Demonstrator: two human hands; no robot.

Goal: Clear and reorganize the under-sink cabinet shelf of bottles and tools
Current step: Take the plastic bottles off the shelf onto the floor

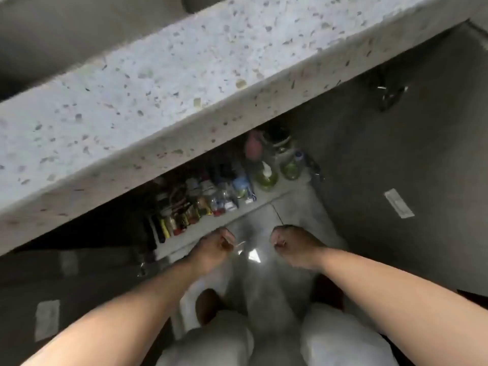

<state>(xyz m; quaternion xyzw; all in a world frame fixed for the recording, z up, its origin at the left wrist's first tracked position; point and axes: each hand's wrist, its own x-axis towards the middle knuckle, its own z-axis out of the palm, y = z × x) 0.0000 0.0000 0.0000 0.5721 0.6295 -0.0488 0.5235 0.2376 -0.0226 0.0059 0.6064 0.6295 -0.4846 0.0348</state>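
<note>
Below the speckled stone counter point(163, 83) the cabinet shelf point(237, 215) shows a crowded row of small bottles and jars point(203, 202), a blue-labelled bottle point(241, 184), a green soap pump bottle point(266, 175), a second green bottle point(290, 167) and a pink object point(253, 146) at the back. Dark tools point(161, 228) with yellow parts lie at the row's left end. My left hand point(214, 249) and my right hand point(293, 245) hang in front of the shelf edge, apart, fingers curled in, nothing visible in either. The picture is blurred.
An open grey cabinet door point(412, 159) stands at the right with a hinge point(390, 95) and a white sticker point(398, 203). Another grey door panel point(52, 299) is at the left. A shiny tiled floor point(264, 273) lies below, with my knees in white shorts point(338, 336).
</note>
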